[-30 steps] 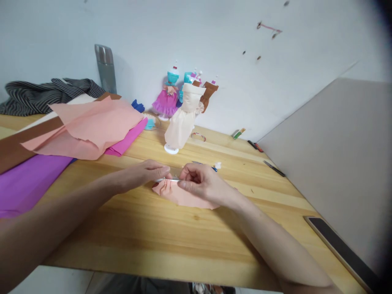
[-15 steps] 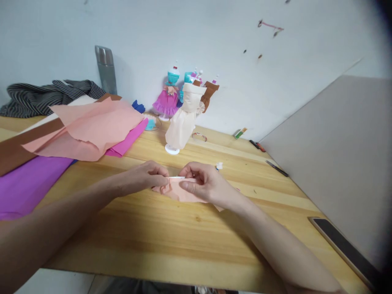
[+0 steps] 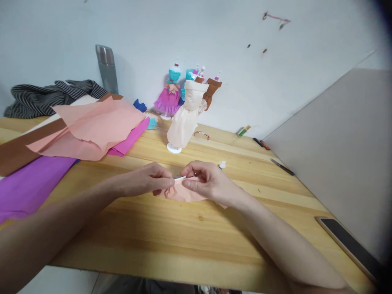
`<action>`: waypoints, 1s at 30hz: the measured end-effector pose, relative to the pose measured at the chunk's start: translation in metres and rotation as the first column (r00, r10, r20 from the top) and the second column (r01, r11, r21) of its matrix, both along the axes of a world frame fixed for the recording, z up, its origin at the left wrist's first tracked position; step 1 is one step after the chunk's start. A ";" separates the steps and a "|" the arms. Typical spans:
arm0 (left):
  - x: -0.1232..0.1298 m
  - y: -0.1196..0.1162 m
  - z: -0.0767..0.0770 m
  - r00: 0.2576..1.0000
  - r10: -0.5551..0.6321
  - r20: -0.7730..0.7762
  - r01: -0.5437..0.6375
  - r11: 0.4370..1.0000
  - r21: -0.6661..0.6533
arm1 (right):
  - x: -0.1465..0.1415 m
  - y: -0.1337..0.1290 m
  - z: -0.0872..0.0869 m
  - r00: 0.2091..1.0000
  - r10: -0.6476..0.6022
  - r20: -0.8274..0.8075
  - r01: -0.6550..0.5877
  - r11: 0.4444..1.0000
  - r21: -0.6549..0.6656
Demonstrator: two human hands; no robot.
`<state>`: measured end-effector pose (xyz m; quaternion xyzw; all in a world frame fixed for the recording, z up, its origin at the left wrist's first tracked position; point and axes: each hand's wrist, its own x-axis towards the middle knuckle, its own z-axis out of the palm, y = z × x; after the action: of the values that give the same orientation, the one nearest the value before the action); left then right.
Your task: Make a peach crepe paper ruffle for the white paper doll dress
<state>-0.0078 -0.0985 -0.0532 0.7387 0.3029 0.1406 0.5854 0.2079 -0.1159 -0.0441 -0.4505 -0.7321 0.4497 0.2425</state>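
Note:
A piece of peach crepe paper point(image 3: 188, 195) is stretched between my two hands over the table, with a narrow white strip point(image 3: 180, 178) along its upper edge. My left hand point(image 3: 151, 179) pinches the left end of that edge between thumb and fingers. Small gathered folds bunch in the paper beside my left thumb. Closed on the right part of the same edge is my right hand point(image 3: 211, 183), its thumb on the near side. A corner of the paper pokes out below the right wrist. The fingers cover much of the edge.
Dress forms wearing paper dresses, the nearest a cream dress point(image 3: 183, 122), stand by the wall. Peach sheets point(image 3: 101, 126) lie over brown and purple ones at left. A grey bottle point(image 3: 107, 71) stands behind striped cloth point(image 3: 52, 98). A phone point(image 3: 346, 245) and a craft knife point(image 3: 282, 167) lie right.
My left thumb has slid slightly right along the edge, closer to my right hand. The paper beside it looks more gathered. The whole view has shifted a little.

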 end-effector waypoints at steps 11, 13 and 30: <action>0.003 -0.001 -0.002 0.981 0.149 -0.127 -0.138 0.986 0.094 | 0.001 -0.006 0.001 0.977 -0.042 0.209 -0.012 0.968 0.252; 0.004 -0.001 -0.003 0.980 0.149 -0.132 -0.136 0.985 0.104 | 0.001 -0.008 0.003 0.971 -0.070 0.228 0.003 0.959 0.284; 0.008 -0.006 -0.002 0.951 0.259 -0.171 -0.062 0.699 0.712 | -0.004 -0.010 0.011 0.945 -0.143 0.293 0.038 0.941 0.337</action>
<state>0.0005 -0.1048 -0.0555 0.8869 0.3644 0.1983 0.2035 0.2037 -0.1257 -0.0329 -0.5032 -0.8038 0.2333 0.2153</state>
